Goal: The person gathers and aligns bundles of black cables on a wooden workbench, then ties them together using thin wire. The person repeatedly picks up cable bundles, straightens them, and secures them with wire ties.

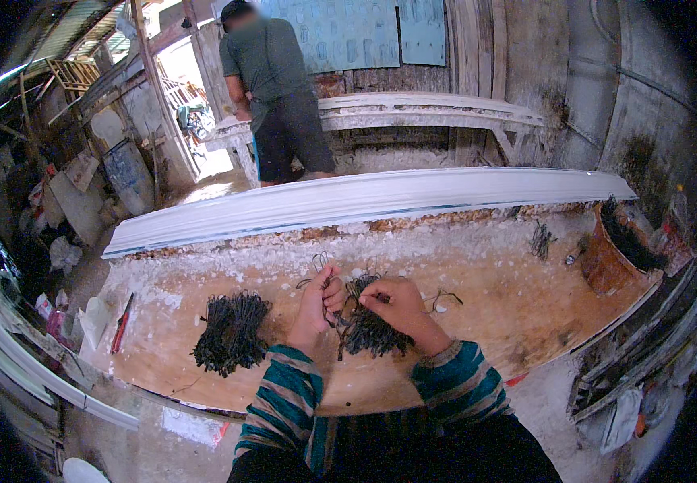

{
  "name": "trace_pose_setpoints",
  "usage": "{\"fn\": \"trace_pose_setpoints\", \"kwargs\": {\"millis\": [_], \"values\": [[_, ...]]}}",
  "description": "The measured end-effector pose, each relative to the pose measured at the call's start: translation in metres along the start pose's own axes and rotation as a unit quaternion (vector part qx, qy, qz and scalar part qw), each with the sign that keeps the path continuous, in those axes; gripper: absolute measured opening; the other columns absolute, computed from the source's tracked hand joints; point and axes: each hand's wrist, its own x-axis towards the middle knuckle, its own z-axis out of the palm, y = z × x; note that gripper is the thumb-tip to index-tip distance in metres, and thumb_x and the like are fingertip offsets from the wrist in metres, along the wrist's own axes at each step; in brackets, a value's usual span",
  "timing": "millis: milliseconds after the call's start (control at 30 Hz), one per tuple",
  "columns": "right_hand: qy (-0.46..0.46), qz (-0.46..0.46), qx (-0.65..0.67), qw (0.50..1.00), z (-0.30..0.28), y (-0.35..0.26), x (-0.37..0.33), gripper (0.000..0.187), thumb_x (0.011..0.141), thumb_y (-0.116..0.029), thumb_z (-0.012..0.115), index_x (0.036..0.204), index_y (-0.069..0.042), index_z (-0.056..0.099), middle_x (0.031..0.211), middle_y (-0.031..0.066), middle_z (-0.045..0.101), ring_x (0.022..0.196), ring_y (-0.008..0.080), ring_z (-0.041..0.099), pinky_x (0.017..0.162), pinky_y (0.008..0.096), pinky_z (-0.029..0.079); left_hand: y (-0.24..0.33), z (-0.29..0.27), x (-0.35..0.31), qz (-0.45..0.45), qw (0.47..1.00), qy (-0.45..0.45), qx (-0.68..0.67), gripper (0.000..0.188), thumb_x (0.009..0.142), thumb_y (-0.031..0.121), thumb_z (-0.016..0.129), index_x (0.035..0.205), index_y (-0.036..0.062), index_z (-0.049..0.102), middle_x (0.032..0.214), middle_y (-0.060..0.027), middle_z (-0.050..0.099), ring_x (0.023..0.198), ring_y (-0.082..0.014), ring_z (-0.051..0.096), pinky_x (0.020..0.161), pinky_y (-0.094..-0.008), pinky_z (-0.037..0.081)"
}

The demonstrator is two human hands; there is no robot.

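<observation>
My left hand (320, 304) is closed around a few thin black looped cords (321, 260), whose loops stick up above the fist and whose ends hang below it. Close beside it, my right hand (398, 304) is pinched, thumb against fingers; whatever is between the fingertips is too small to make out. Beneath and behind the right hand lies a pile of black cords (374, 338), partly covered by that hand. A second pile of black cords (233, 328) rests on the wooden tabletop (477, 346), left of my left hand. One loose strand (447, 298) shows just right of my right hand.
Long white strips (364, 201) lie across the table's far side. A rusty brown container (610, 258) with black material stands at the right. A red-handled knife-like tool (123, 324) lies at the left. Beyond, a person (272, 80) stands by a white-stained bench (429, 109).
</observation>
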Motion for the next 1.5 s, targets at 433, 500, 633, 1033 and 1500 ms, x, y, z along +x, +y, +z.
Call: {"fn": "trace_pose_setpoints", "kwargs": {"millis": [433, 500, 633, 1033, 1500], "values": [[0.184, 0.089, 0.349, 0.915, -0.029, 0.012, 0.005, 0.013, 0.073, 0.003, 0.056, 0.079, -0.007, 0.051, 0.076, 0.0004, 0.053, 0.069, 0.0096, 0.055, 0.065, 0.0227, 0.043, -0.001, 0.019, -0.006, 0.032, 0.999, 0.036, 0.011, 0.025, 0.092, 0.026, 0.047, 0.107, 0.0052, 0.049, 0.061, 0.0029, 0.036, 0.047, -0.0062, 0.034, 0.038, -0.0194, 0.029], [0.189, 0.074, 0.344, 0.917, -0.03, 0.018, 0.006, 0.013, 0.073, 0.002, 0.057, 0.08, -0.007, 0.051, 0.077, 0.0004, 0.053, 0.07, 0.0098, 0.055, 0.063, 0.0218, 0.042, -0.001, 0.022, -0.008, 0.016, 0.999, 0.039, 0.016, 0.027, 0.092, 0.025, 0.047, 0.11, 0.0051, 0.048, 0.064, 0.0025, 0.038, 0.047, -0.0057, 0.034, 0.038, -0.0188, 0.028], [0.162, 0.082, 0.408, 0.895, -0.033, 0.006, 0.005, 0.015, 0.074, 0.002, 0.057, 0.083, -0.007, 0.052, 0.078, 0.0008, 0.054, 0.07, 0.0098, 0.055, 0.062, 0.0207, 0.041, 0.005, 0.038, -0.02, -0.041, 0.997, 0.0, 0.071, 0.03, 0.093, 0.025, 0.047, 0.115, 0.0051, 0.047, 0.066, 0.003, 0.038, 0.047, -0.0036, 0.031, 0.038, -0.0167, 0.024], [0.021, 0.071, 0.405, 0.911, -0.011, 0.005, 0.005, 0.017, 0.077, 0.003, 0.062, 0.09, -0.004, 0.053, 0.082, 0.002, 0.057, 0.074, 0.0121, 0.057, 0.069, 0.025, 0.047, -0.009, 0.052, -0.026, -0.046, 0.981, -0.009, 0.191, 0.027, 0.089, 0.028, 0.054, 0.106, 0.0071, 0.052, 0.061, 0.0067, 0.037, 0.043, -0.0011, 0.027, 0.036, -0.0167, 0.019], [0.042, 0.075, 0.339, 0.937, -0.003, 0.017, 0.004, 0.017, 0.078, 0.001, 0.063, 0.091, -0.005, 0.054, 0.082, 0.001, 0.059, 0.076, 0.0088, 0.056, 0.069, 0.0214, 0.045, -0.012, 0.051, -0.021, 0.008, 0.973, 0.068, 0.22, 0.021, 0.086, 0.029, 0.059, 0.089, 0.0079, 0.056, 0.054, 0.0079, 0.033, 0.042, -0.0025, 0.025, 0.038, -0.0184, 0.018]]}}
